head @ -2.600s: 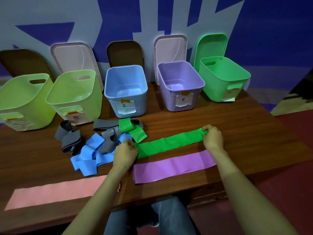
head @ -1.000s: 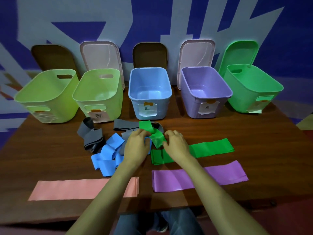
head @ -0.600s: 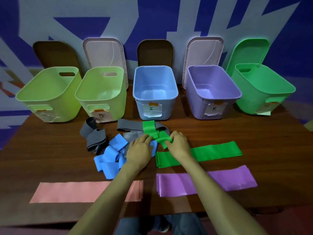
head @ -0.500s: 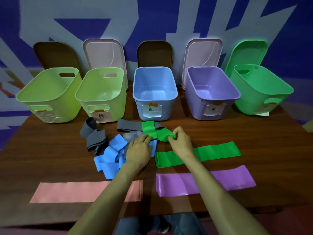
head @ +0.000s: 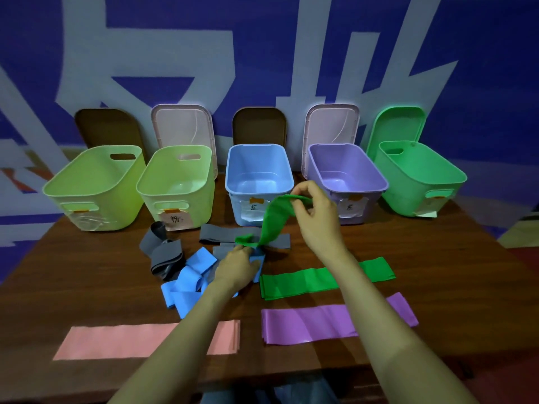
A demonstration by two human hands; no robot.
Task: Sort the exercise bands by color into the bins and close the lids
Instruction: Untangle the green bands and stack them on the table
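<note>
My right hand (head: 316, 217) pinches one end of a green band (head: 272, 220) and holds it up in front of the blue bin (head: 259, 182). My left hand (head: 237, 266) grips the band's lower end down on the pile of blue bands (head: 186, 284) and grey bands (head: 163, 252). A second green band (head: 309, 279) lies flat on the table, a purple band (head: 306, 323) below it and a pink band (head: 116, 341) at the front left. Two lime bins (head: 93, 188) (head: 175, 185), a purple bin (head: 347, 182) and a green bin (head: 420, 176) stand open.
Lids lean on the wall behind the bins: two brown (head: 108, 126), two pale pink (head: 182, 126) and one green (head: 396, 123). The wooden table (head: 452, 272) ends close to my body; its right edge runs past the green bin.
Both hands left the flat green band and went to the pile. My right hand has lifted one end of the crumpled green band up and to the right, while the left holds the other end down.
</note>
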